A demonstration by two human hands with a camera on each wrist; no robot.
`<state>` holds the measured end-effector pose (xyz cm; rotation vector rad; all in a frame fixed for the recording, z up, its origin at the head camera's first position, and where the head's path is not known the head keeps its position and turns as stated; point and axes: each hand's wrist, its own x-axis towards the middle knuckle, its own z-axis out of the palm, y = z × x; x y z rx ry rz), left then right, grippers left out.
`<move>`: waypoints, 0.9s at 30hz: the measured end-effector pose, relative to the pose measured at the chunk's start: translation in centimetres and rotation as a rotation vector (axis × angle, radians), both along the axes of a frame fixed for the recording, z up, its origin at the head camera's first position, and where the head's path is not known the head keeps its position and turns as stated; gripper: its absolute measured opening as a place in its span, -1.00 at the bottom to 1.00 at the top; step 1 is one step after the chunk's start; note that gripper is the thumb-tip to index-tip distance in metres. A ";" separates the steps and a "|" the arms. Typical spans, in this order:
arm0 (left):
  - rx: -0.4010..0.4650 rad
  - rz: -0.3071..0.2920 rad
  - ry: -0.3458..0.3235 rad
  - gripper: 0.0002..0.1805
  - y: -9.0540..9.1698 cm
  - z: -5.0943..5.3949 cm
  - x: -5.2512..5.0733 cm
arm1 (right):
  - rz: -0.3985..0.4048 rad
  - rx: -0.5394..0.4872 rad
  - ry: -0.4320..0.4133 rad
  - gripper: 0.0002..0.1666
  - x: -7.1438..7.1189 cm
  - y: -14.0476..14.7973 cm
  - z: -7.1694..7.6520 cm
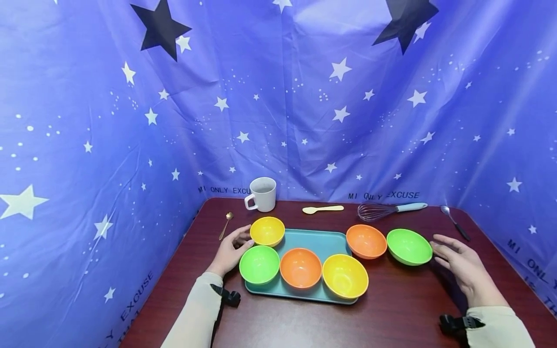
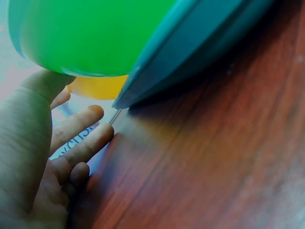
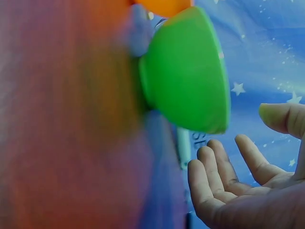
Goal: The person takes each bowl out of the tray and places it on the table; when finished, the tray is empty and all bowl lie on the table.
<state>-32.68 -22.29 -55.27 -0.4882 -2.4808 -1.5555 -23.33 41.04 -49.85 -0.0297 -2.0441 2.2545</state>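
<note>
My left hand [image 1: 230, 252] is at the left side of the yellow bowl [image 1: 267, 231], which sits at the tray's back left corner; the thumb is near the left green bowl [image 1: 259, 265]. In the left wrist view the fingers of the hand [image 2: 71, 148] are spread and relaxed beside the teal tray [image 2: 190, 52]. An orange bowl [image 1: 300, 268] and another yellow bowl [image 1: 345, 276] stand in the front row. My right hand [image 1: 467, 268] is beside the right green bowl [image 1: 409, 247]; in the right wrist view a gap separates its loosely bent fingers from the green bowl [image 3: 188, 76].
Another orange bowl [image 1: 366, 241] stands right of the tray [image 1: 311, 237]. Along the back lie a white mug [image 1: 263, 194], a cream spoon [image 1: 323, 209] and a whisk [image 1: 391, 210]. A gold spoon [image 1: 226, 225] lies back left, a dark-handled spoon [image 1: 455, 223] back right.
</note>
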 end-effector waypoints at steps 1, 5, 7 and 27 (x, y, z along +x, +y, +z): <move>-0.002 0.002 0.000 -0.42 0.0 0.0 0.0 | -0.006 0.011 0.010 -0.66 -0.1 -0.1 0.3; 0.005 0.005 0.002 -0.43 0.0 -0.1 -0.1 | -0.043 0.058 0.036 -0.69 -0.4 -0.4 1.5; 0.010 0.003 -0.001 -0.43 -0.1 -0.1 -0.1 | -0.067 0.078 0.038 -0.70 -0.5 -0.6 2.0; 0.027 -0.007 -0.004 -0.42 -0.1 -0.4 -0.2 | 0.042 0.028 0.179 -0.67 -2.5 -6.3 7.1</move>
